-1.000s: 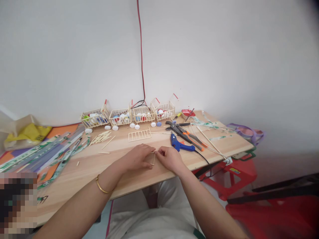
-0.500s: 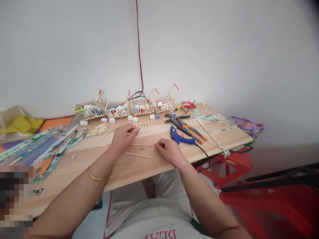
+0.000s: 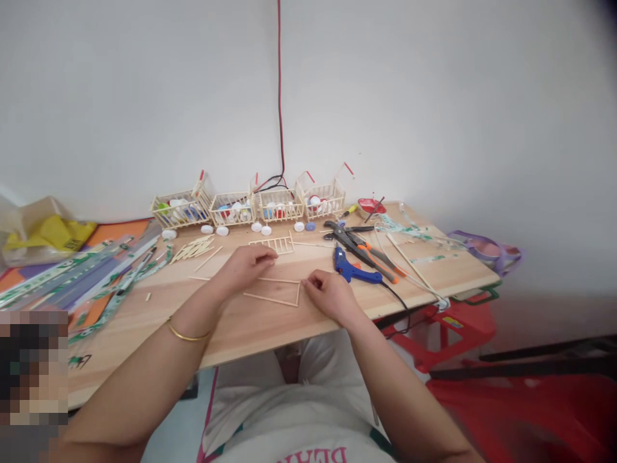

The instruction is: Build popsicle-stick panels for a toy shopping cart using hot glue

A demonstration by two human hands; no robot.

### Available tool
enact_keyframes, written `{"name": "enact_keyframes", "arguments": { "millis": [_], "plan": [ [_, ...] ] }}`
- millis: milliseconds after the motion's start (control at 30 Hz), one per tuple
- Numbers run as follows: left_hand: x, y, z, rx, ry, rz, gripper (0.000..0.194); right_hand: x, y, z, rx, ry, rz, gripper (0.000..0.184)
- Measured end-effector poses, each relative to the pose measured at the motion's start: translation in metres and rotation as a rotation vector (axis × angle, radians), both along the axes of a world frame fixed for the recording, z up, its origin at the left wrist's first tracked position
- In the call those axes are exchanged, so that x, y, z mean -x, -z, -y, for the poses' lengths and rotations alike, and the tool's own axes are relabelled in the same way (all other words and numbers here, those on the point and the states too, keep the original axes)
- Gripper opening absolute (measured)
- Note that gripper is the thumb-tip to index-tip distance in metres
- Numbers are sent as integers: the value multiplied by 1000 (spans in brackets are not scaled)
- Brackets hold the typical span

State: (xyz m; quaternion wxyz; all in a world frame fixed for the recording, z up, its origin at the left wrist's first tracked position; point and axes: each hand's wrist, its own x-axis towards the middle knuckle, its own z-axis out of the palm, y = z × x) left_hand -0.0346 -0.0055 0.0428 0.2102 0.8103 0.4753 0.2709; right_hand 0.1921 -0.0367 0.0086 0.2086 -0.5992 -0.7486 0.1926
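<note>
Bent over the wooden table (image 3: 216, 341), my left hand (image 3: 245, 267) has its fingers curled together; whatever they pinch is hidden. It covers the left part of a three-sided frame of thin wooden sticks (image 3: 272, 298) lying flat. At the frame's right corner, my right hand (image 3: 330, 292) has thumb and forefinger closed on the stick end. Just beyond my left hand lies a small ladder-like stick panel (image 3: 283, 245). Loose cut sticks (image 3: 193, 249) are heaped to the left of that panel.
Several stick-built carts (image 3: 282, 204) filled with coloured pieces line the wall. Right of my hands lie a blue glue gun (image 3: 354, 269) with its cord, orange-handled pliers (image 3: 369, 251) and a red dish (image 3: 371, 207). Long plastic-wrapped strips (image 3: 96, 270) cover the left side.
The view has turned slightly left, so the scene sits farther right. My left hand has drawn back a little from the ladder-like panel, showing more of it. My right hand stays at the frame's corner.
</note>
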Motion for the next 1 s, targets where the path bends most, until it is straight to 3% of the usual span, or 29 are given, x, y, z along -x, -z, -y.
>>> {"name": "enact_keyframes", "arguments": {
  "millis": [133, 233, 533, 767, 1000],
  "plan": [
    [17, -5, -4, 224, -8, -144, 22, 0, 0, 0, 7, 10, -9, 26],
    [24, -7, -5, 283, 18, -228, 23, -1, 0, -1, 11, 11, -18, 27],
    [24, -2, -7, 235, 91, -312, 20, 0, 0, -2, 17, 10, -32, 26],
    [22, 8, -10, 207, 77, -325, 20, -1, 0, -2, 17, 8, -42, 26],
    [21, 8, -9, 219, 52, -328, 17, -1, 0, -1, 11, 10, -48, 27]
  ]
}}
